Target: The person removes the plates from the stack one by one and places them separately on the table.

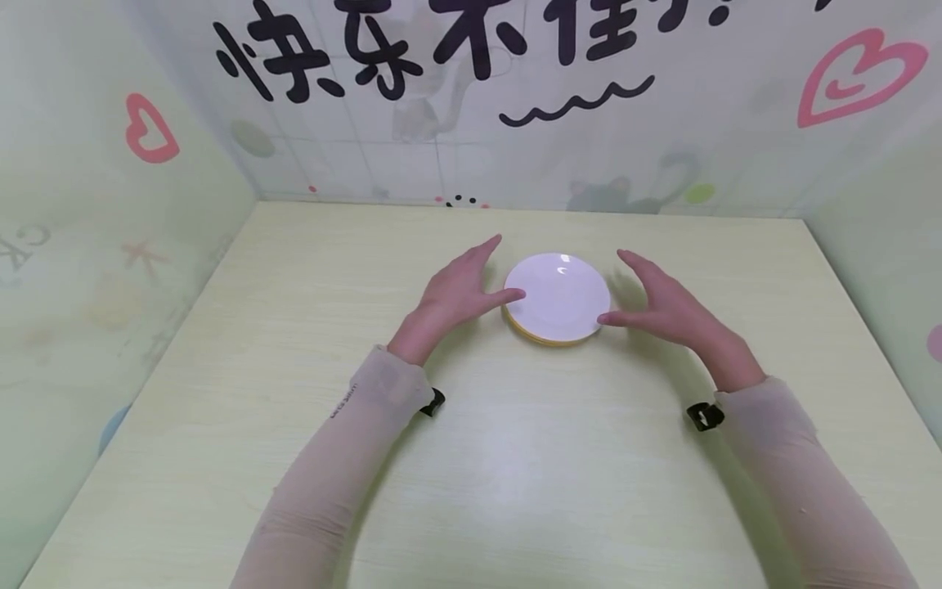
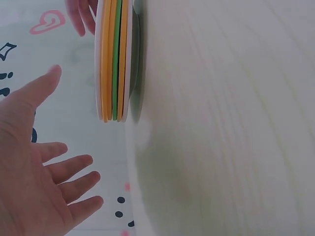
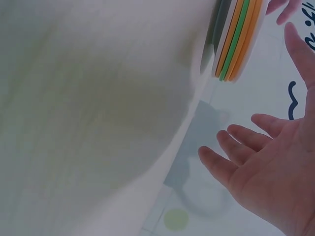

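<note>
A stack of several plates (image 1: 557, 298) stands on the table, a white one on top. From the side, the left wrist view shows orange, green and white rims (image 2: 114, 64) pressed close together; the right wrist view shows the same coloured stack (image 3: 239, 42). My left hand (image 1: 459, 288) is at the stack's left side, fingers spread and thumb apart from them. On the opposite side is my right hand (image 1: 666, 304), likewise spread, its thumb near the plate's edge. Both wrist views show the palms facing the stack with a gap, and neither hand grips anything.
The pale wooden table (image 1: 545, 474) runs back to a printed wall (image 1: 441, 155) with black lettering and hearts. Side walls (image 1: 96, 270) border it left and right. A black strap (image 1: 705, 416) shows under the right wrist, another (image 1: 434, 402) under the left.
</note>
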A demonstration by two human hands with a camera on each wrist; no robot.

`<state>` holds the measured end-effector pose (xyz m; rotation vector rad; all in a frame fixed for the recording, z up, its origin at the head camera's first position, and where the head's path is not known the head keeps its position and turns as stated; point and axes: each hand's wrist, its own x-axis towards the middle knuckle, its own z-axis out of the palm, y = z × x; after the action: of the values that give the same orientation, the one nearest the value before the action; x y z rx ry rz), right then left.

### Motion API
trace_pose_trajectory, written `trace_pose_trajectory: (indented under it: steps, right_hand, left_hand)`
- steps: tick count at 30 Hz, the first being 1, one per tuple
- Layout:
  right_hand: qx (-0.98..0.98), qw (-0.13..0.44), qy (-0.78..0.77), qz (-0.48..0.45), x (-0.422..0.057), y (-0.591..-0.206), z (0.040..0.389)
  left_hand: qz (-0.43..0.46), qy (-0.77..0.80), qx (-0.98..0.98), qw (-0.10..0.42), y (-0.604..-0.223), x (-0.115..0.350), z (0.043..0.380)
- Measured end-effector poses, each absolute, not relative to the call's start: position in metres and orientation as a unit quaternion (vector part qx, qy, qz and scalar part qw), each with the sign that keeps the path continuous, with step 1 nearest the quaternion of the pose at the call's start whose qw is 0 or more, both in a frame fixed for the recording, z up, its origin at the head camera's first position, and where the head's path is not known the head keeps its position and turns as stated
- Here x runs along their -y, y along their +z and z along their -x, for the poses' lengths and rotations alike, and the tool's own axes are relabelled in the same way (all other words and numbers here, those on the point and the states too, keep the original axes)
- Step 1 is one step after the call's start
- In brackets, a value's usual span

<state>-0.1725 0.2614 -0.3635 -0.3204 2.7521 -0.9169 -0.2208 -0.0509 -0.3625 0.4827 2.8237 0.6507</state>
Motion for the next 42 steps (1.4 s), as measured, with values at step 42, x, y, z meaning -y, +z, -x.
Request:
trace_pose_trajectory:
  steps: [42]
  right_hand:
    - [-0.865, 0.2, -0.444, 0.125, -0.248, -0.379, 0.175]
  left_hand:
    - [-0.063, 0.475, -0.859, 0.183, -0.377, 0.038, 0.22]
